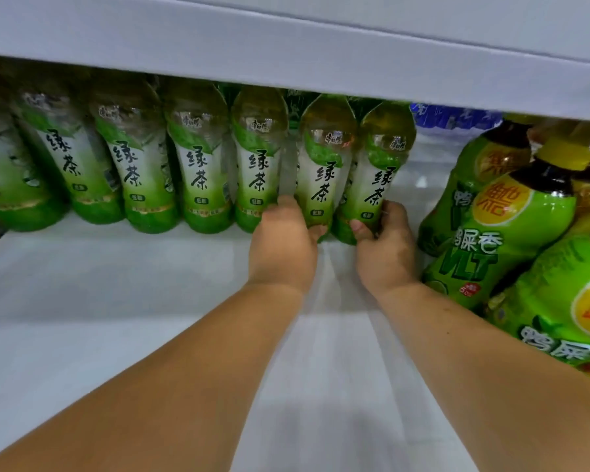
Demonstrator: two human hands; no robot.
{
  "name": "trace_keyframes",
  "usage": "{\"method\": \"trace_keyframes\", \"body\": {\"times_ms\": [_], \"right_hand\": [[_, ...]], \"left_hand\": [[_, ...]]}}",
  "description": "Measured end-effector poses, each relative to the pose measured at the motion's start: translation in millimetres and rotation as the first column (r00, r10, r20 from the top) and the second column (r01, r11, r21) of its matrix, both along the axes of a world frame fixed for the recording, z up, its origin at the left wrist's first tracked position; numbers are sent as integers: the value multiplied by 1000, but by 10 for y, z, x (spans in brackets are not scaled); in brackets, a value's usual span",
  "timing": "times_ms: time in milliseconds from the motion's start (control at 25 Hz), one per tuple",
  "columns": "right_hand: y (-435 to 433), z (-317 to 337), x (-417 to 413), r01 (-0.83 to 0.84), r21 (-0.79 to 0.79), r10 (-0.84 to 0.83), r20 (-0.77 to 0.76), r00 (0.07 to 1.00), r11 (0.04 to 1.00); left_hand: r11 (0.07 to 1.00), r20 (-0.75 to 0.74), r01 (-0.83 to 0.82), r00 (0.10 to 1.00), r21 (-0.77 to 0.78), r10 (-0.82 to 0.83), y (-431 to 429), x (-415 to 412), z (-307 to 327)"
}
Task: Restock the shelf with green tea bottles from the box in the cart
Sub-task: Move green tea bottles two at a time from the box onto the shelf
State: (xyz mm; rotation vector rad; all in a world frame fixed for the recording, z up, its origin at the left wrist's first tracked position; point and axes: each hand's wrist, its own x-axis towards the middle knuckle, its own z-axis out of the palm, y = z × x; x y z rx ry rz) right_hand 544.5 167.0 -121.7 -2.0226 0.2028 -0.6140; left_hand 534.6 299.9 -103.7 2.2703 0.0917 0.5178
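Observation:
Several green tea bottles with green-and-white labels stand in a row deep on the white shelf [116,274]. My left hand [283,247] grips the base of one green tea bottle [324,165]. My right hand [385,247] grips the base of the bottle [378,165] at the right end of the row. Both held bottles stand on the shelf and lean slightly to the right. Neither the box nor the cart is in view.
The upper shelf board [286,52] hangs low over the bottle tops. To the right stand bright green bottles of another tea [498,240], close to my right forearm. Blue-labelled bottles [457,117] sit at the back right. A bare gap lies between the two groups.

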Motion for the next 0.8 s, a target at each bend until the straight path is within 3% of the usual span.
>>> {"method": "trace_keyframes", "body": {"times_ms": [360,800], "right_hand": [[44,-51,95,25,-14,-26,-45,999,1000],[76,9,79,13,-128,-33,-156,987,992]], "left_hand": [[994,115,-72,991,84,62,-55,54,-143],[993,42,-94,994,-79,97,1,117,-159]]}}
